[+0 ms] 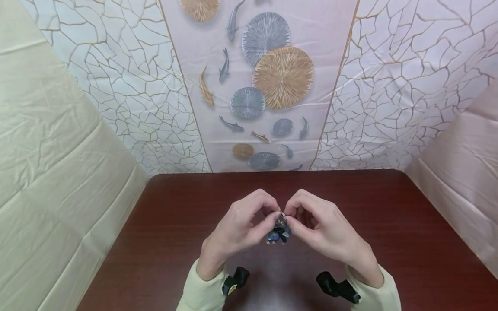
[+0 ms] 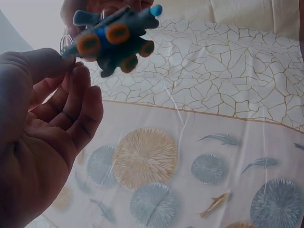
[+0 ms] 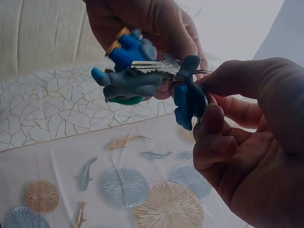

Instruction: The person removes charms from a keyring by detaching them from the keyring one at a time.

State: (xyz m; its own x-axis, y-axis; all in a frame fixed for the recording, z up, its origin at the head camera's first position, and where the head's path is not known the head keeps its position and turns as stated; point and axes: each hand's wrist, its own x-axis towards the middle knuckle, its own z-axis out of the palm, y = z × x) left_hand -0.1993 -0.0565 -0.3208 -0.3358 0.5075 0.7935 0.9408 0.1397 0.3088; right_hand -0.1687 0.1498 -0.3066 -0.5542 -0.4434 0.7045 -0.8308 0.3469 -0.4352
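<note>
Both hands meet above the table around a metal key ring (image 1: 283, 215) from which rubbery charms (image 1: 275, 236) hang. My left hand (image 1: 245, 222) pinches the ring's left side between thumb and index finger. On the opposite side, my right hand (image 1: 324, 226) pinches the ring with thumb and fingertip. The right wrist view shows a silver key (image 3: 146, 66) among grey and blue animal-like charms (image 3: 128, 83). A dark blue charm (image 3: 190, 102) lies against the right fingertips. Orange round ends show on the charms (image 2: 116, 34) in the left wrist view. The fingertips partly hide the ring.
A dark red-brown table (image 1: 163, 229) lies under the hands. Behind it hangs a patterned cloth (image 1: 249, 129) with fish and round motifs. Pale fabric walls (image 1: 58, 172) flank both sides. A black wrist device (image 1: 236, 280) sits at each cuff.
</note>
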